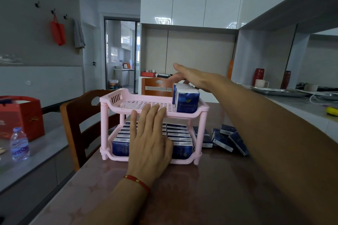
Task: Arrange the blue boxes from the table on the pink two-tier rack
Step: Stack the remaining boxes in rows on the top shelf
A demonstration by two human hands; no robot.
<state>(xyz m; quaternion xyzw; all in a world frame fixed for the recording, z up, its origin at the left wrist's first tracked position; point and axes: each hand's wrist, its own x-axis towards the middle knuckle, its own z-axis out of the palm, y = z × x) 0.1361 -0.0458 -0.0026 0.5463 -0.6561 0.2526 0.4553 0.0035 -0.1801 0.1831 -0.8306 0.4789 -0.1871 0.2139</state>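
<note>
The pink two-tier rack [117, 102] stands on the brown table. Its lower tier is packed with rows of blue boxes [180, 134]. Upright at the right end of the top tier is a short row of blue boxes [186, 99]. My left hand [150, 140] rests flat on the front rim of the top tier, fingers straight. My right hand [193, 76] reaches over the back of that upright row with fingers extended, touching the boxes' far side. Several more blue boxes [226, 136] lie loose on the table to the right of the rack.
Two wooden chairs [73, 115] stand left of and behind the rack. A water bottle [19, 144] and a red box [23, 113] sit on the grey side counter at left. A grey counter [292, 104] with trays and a cup runs along the right.
</note>
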